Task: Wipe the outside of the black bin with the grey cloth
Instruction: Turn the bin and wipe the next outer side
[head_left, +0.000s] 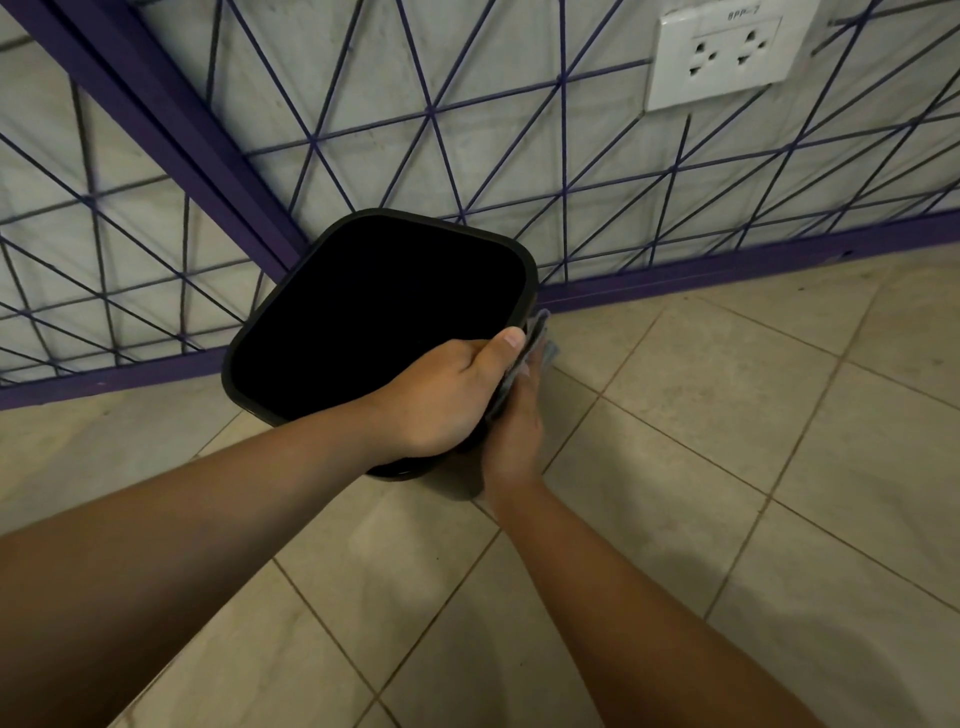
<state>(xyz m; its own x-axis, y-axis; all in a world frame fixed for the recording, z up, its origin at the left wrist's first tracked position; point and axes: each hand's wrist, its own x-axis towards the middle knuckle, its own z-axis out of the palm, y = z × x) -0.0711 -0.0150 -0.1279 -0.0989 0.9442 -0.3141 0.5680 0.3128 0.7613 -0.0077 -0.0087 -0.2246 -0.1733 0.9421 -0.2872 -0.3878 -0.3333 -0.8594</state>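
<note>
The black bin (363, 312) stands on the tiled floor in a corner, its square mouth open toward me. My left hand (441, 395) grips the bin's near right rim, thumb over the edge. My right hand (514, 431) lies along the bin's right outer side and presses the grey cloth (535, 343) against it. Only a folded edge of the cloth shows between the two hands; the bin's wall under them is hidden.
Purple metal grilles (431, 119) line both walls behind the bin, with purple base rails at floor level. A white wall socket (727, 52) sits at the upper right. Beige floor tiles (727, 415) spread to the right and toward me.
</note>
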